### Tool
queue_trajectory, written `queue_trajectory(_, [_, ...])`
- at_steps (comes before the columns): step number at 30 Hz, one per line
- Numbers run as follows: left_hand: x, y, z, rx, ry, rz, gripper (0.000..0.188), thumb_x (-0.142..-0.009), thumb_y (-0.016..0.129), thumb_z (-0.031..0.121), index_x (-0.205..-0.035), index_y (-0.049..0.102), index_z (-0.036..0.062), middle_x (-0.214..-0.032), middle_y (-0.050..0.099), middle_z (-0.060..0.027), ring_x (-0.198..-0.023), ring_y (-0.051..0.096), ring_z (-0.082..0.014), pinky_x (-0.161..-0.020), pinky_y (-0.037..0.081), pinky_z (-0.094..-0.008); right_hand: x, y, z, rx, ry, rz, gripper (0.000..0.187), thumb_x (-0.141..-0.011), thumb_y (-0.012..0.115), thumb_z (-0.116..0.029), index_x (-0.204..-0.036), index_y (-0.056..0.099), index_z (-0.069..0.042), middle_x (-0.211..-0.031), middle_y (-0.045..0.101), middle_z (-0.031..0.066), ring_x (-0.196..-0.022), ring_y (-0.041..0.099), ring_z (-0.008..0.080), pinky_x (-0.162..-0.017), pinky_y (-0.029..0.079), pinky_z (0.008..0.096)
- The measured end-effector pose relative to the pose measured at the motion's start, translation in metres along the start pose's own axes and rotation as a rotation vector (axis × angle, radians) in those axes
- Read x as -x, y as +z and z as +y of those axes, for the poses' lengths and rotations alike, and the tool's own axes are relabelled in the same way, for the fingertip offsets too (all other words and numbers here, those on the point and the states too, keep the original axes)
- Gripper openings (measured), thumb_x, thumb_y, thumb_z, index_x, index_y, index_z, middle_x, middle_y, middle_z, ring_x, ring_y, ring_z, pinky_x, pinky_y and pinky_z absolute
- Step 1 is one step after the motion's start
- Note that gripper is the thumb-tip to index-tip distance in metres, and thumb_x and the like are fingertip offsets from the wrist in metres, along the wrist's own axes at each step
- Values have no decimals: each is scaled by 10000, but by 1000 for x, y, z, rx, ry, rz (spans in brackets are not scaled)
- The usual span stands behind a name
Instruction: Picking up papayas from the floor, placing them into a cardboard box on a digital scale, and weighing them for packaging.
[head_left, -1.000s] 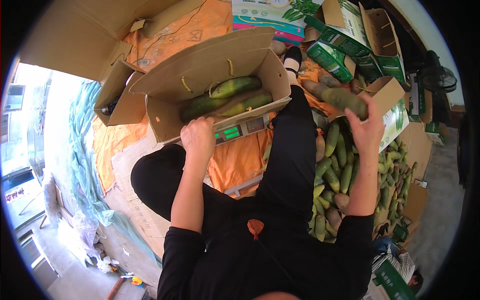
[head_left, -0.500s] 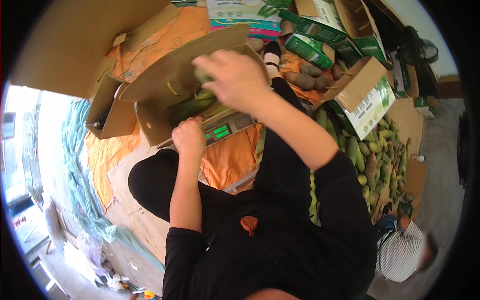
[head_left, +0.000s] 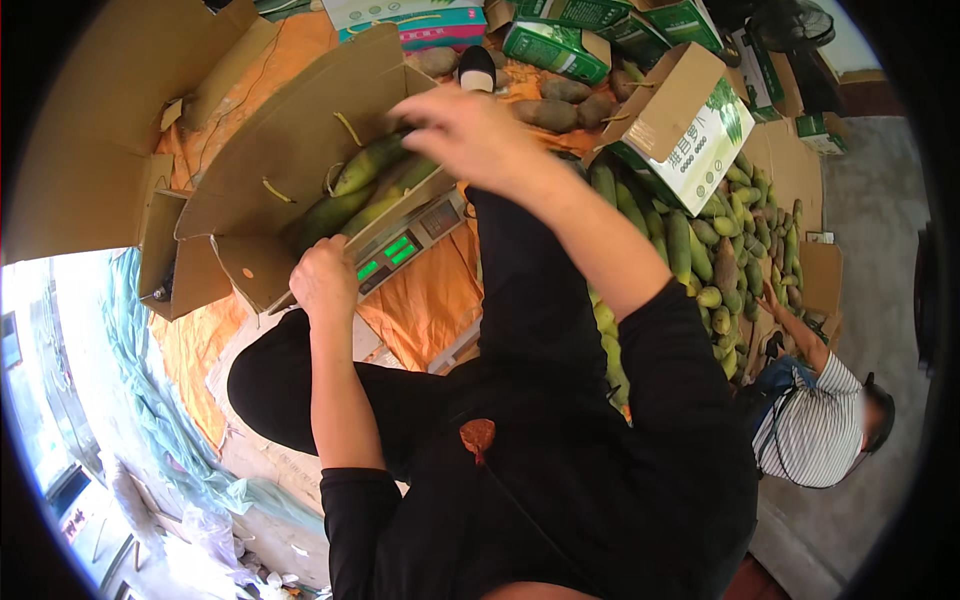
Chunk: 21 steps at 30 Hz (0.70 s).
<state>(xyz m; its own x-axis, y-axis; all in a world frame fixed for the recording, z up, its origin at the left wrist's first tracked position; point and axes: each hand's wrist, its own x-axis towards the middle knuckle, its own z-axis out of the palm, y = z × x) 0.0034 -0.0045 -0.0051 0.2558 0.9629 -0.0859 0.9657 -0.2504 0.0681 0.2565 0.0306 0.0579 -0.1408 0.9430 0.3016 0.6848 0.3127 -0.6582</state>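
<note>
An open cardboard box sits at the digital scale with lit green displays, in front of me. Inside lie several long green radishes, some with yellowish stem ends. My left hand is closed over the box's near edge, fingertips hidden inside. Over the right end of the box, my right hand hovers, somewhat blurred, its fingers apart and no radish visible in it.
Right of my legs spreads a large pile of green radishes, with a white-and-green carton on it. Brownish radishes lie beyond my foot. A person in a striped shirt reaches toward the pile. A small open box stands at left.
The radish in my right hand has been let go into the box. My left hand stays at the box edge. The view has shifted, and the other person's arm now reaches out.
</note>
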Motion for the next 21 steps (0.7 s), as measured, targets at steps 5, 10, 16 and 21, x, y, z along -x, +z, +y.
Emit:
queue_trajectory(5, [-2, -2, 4, 51, 12, -16, 141, -780, 605, 129, -905, 668, 117, -856, 652, -93, -836, 640, -294, -697, 514, -432, 67, -60, 80, 43, 405, 146, 286, -817, 656, -206, -1085, 658, -104, -980, 669, 107, -847, 649, 259, -752, 506, 362])
queue_trajectory(10, [-5, -5, 12, 63, -7, -6, 168, -787, 593, 133, -933, 675, 133, -891, 654, -75, -845, 634, -292, -697, 505, -430, 164, -57, 161, 244, 726, 108, 307, -810, 658, -215, -1095, 651, -102, -993, 674, 127, -909, 649, 295, -784, 504, 384])
queue_trajectory(16, [-7, -1, 12, 86, -66, -34, 150, -794, 604, 158, -924, 679, 153, -892, 655, -65, -856, 636, -285, -709, 503, -430, 298, -11, 237, 370, 1173, 170, 555, -714, 715, -294, -1182, 585, -25, -1097, 640, 221, -1054, 605, 354, -883, 477, 398])
queue_trajectory(21, [-8, -2, 13, 98, -50, -14, 126, -799, 622, 190, -906, 687, 172, -855, 648, -42, -828, 639, -267, -689, 508, -420, 395, 26, 265, 166, 1503, 206, 758, -643, 799, -270, -1265, 486, 29, -1177, 600, 205, -1091, 590, 323, -903, 474, 393])
